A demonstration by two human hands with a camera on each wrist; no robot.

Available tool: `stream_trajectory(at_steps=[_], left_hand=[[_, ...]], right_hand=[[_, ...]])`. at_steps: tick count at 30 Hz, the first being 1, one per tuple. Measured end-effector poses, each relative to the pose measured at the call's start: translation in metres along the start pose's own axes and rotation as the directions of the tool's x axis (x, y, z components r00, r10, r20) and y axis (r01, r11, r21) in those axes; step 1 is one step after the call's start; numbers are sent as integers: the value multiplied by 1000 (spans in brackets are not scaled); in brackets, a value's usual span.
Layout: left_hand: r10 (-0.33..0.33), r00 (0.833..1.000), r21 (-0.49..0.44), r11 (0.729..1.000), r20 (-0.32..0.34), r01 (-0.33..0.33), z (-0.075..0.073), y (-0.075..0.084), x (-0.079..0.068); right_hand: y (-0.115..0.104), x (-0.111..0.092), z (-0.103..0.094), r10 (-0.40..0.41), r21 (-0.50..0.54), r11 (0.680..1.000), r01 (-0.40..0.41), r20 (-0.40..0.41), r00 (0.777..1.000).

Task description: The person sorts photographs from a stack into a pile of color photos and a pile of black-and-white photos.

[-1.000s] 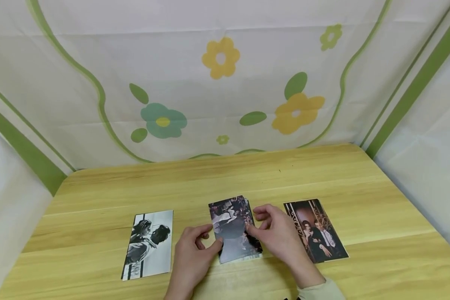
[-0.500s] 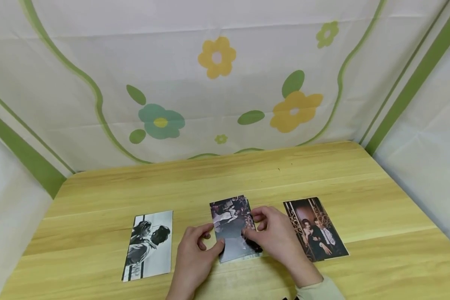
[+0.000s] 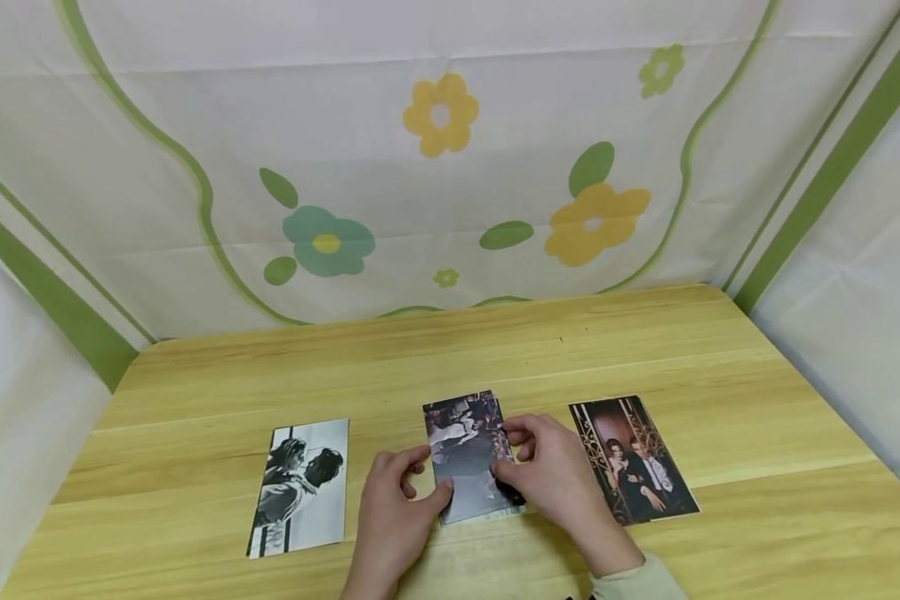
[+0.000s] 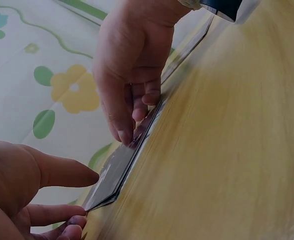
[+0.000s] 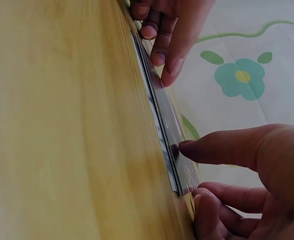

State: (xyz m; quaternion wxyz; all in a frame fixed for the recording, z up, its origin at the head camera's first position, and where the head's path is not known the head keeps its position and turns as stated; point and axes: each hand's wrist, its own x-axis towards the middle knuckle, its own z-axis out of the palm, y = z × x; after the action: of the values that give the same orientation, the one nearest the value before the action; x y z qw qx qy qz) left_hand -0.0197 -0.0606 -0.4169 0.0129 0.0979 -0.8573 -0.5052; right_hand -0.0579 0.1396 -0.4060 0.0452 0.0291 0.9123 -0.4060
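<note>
A small stack of photo cards (image 3: 465, 483) lies mid-table, its top card showing a dim scene with a figure in white. My left hand (image 3: 397, 508) holds the stack's left side, thumb on the near left edge and index finger farther up. From the right, my right hand (image 3: 558, 475) grips the other long side, thumb over the top card and fingers curled at the edge. In the left wrist view, the layered edges of the stack (image 4: 119, 172) show slightly uneven. The right wrist view has the right thumb (image 5: 211, 146) against the top card.
A black-and-white photo card (image 3: 300, 492) of a couple lies to the left. Another card (image 3: 637, 458), with a couple before ornate ironwork, lies right, partly behind the right wrist. A white cloth with printed flowers (image 3: 441, 200) hangs behind the wooden table (image 3: 217, 392).
Both hands stay at the stack. The right thumb has shifted slightly on the top card, and less of the lower cards shows at the upper right edge.
</note>
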Motion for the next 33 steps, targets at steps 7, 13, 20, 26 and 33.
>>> stream_trajectory(at_steps=[7, 13, 20, 26, 33], left_hand=[[-45, 999, -13, 999, 29, 45, 1, 1, 1], [-57, 997, -19, 998, 42, 58, 2, 4, 1], [-25, 999, 21, 999, 34, 24, 5, 5, 0], [-39, 999, 3, 999, 33, 39, 5, 4, 0], [-52, 999, -42, 998, 13, 53, 6, 4, -1]], right_hand=[[0, 0, 2, 7, 8, 1000, -7, -2, 1000], [-1, 0, 3, 10, -5, 1000, -10, -7, 1000], [-2, 0, 3, -4, -27, 1000, 4, 5, 1000], [-2, -1, 3, -5, -27, 1000, 5, 15, 1000], [-2, -1, 3, 2, -12, 1000, -2, 15, 1000]])
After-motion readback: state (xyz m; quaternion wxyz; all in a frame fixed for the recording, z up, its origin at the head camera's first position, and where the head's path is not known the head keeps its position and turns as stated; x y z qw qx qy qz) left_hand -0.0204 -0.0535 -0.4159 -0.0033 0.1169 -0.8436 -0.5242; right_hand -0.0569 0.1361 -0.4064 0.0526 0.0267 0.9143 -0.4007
